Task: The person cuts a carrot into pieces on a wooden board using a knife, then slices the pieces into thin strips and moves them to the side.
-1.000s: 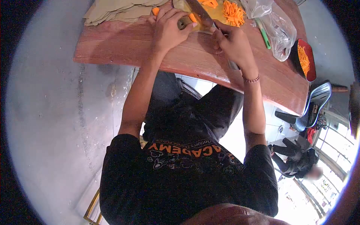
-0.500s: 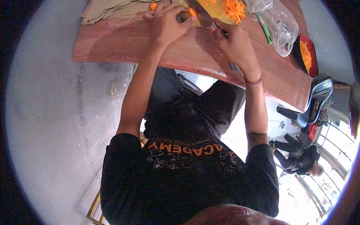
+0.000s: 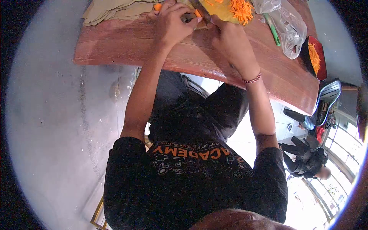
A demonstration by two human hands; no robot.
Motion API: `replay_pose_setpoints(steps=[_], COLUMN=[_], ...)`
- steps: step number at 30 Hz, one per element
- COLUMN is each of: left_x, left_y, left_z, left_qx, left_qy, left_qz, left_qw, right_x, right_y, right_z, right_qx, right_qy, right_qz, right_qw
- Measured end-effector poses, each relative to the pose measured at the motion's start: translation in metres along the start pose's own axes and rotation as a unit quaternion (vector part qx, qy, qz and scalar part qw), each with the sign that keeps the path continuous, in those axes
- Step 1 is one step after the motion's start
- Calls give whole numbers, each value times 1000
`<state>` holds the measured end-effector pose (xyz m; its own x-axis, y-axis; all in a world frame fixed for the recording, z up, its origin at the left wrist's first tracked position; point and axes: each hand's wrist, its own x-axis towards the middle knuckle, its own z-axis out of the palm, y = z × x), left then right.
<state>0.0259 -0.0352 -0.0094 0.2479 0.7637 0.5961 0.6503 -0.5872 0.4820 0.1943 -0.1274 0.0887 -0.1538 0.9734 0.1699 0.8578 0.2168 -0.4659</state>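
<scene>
- Carrot (image 3: 197, 13) at 12 o'clock, on the near side of the board (image 3: 221, 9), pinned by L hand (image 3: 172, 23), prob. so it won't roll.
- L grip: closed over carrot, fingers bunched, thumb nearer the blade.
- R hand (image 3: 234, 42) at 1 o'clock; grip clenched on knife (image 3: 202, 10), handle mostly hidden. Blade angles toward 11, just beside carrot, likely for control at the cut.
- Shreds (image 3: 241, 11) at 3 o'clock from carrot, apart from the blade, presumably leaving cutting room.
- Bowl (image 3: 322, 65) w/ more shreds approx. 4 o'clock from carrot; bag (image 3: 291, 30) b/w.
</scene>
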Motion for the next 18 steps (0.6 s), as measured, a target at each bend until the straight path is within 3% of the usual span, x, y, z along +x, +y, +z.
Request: replay_pose_setpoints(steps=[5,7,11,18], left_x=[3,2,-2,-5], left_y=[6,0,7,4], left_z=[-7,-4,-9,-5], left_qx=[43,-24,-14,30], left_qy=[1,-27,-33,17], left_qz=[39,-24,-40,14], left_qw=[998,999,999,999], right_x=[22,23,17,4], right_y=[15,16,21,17], right_z=[15,13,6,4], right_qx=[11,21,63,60], right_qy=[48,51,78,73], right_qz=[-28,9,18,-51], right_qw=[998,998,995,994])
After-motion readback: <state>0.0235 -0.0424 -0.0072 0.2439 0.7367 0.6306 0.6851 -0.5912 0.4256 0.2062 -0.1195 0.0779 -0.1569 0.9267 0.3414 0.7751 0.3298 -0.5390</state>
